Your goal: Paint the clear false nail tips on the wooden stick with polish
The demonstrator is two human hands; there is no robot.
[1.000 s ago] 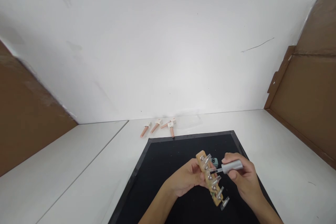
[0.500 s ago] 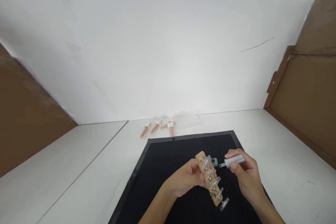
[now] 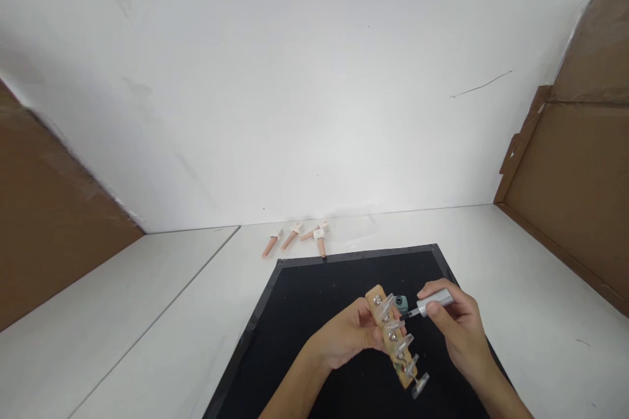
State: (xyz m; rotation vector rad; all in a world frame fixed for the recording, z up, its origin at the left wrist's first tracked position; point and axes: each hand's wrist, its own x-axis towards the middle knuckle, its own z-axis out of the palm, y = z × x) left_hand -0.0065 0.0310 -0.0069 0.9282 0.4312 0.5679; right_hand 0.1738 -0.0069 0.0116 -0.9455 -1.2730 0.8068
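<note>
Holding one wooden strip with five clear nail tips, the left hand grips it at lower centre; the right hand pinches one silver brush cap, now nearer the strip again. Four pink sticks lie on the counter.

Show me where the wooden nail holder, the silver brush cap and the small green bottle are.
wooden nail holder (image 3: 393, 340), head view, middle of the wooden strip.
silver brush cap (image 3: 435, 302), head view, middle of the silver barrel.
small green bottle (image 3: 402, 303), head view, its visible top.

Black mat, tan strip (silver cap).
</note>
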